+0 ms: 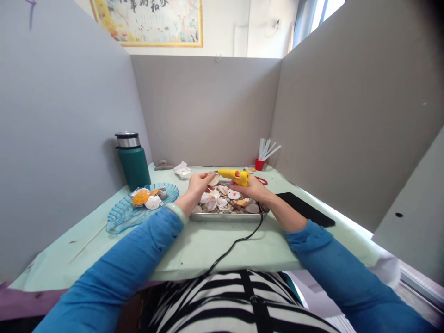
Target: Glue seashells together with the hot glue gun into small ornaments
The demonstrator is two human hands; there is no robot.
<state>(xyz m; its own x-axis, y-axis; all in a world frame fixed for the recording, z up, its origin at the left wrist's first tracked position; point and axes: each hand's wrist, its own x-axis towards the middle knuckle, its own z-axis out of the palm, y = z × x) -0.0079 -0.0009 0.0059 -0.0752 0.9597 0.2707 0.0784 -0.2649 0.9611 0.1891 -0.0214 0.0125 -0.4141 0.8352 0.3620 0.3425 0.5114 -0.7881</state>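
Above a metal tray (225, 217) full of shells, my left hand (200, 185) pinches a pale flat shell (214, 179). My right hand (252, 188) is wrapped round a yellow hot glue gun (236, 175), whose nozzle points left towards that shell. Whether the nozzle touches the shell, I cannot tell. A black cord (239, 240) runs from the glue gun down across the front of the table. Beneath my hands lie loose white, tan and orange shells (222, 202).
On the left, a blue glass dish (121, 217) holds orange and white shells, with a green bottle (133, 162) behind it. A red cup (259, 164) of glue sticks stands at the back right. A black mat (305, 208) lies right. Grey partitions (208, 111) enclose the table.
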